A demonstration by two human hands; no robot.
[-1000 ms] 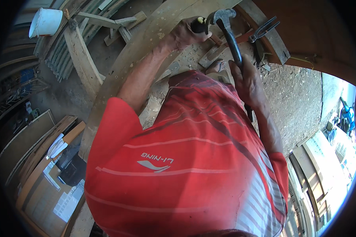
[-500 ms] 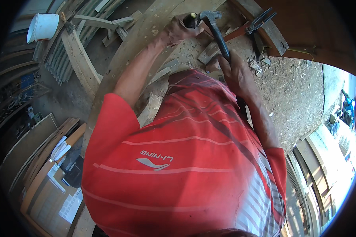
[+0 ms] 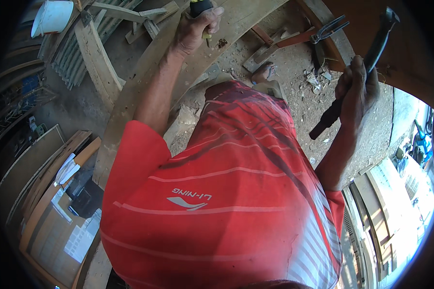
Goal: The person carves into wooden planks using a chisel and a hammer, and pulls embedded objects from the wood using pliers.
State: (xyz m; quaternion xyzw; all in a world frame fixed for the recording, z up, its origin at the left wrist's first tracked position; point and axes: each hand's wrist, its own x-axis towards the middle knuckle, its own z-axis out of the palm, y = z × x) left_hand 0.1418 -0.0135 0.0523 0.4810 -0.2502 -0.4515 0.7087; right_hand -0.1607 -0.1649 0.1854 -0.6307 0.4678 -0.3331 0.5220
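Note:
My left hand (image 3: 194,32) is closed around a chisel-like tool (image 3: 200,6) with a black and yellow handle. A short metal shaft shows below the fist, close above the long wooden board (image 3: 241,25); whether its tip touches the wood I cannot tell. Beside it the board has a small dark hole or pit (image 3: 222,43). Off to the right, my right hand (image 3: 358,90) grips a claw hammer (image 3: 377,44) by its black handle. The hammer's head is raised at the upper right, well apart from the chisel-like tool.
A forked metal tool (image 3: 329,30) lies at the wooden frame on the far right. Wood chips (image 3: 313,83) litter the dirt floor near my foot (image 3: 264,72). At the left are a white bucket (image 3: 53,18), a wooden trestle (image 3: 99,60) and corrugated sheets (image 3: 72,67). Planks (image 3: 376,216) lie lower right.
The hammer has swung away from the chisel-like tool, out to the right with my right hand. My left hand has shifted left and up with its tool.

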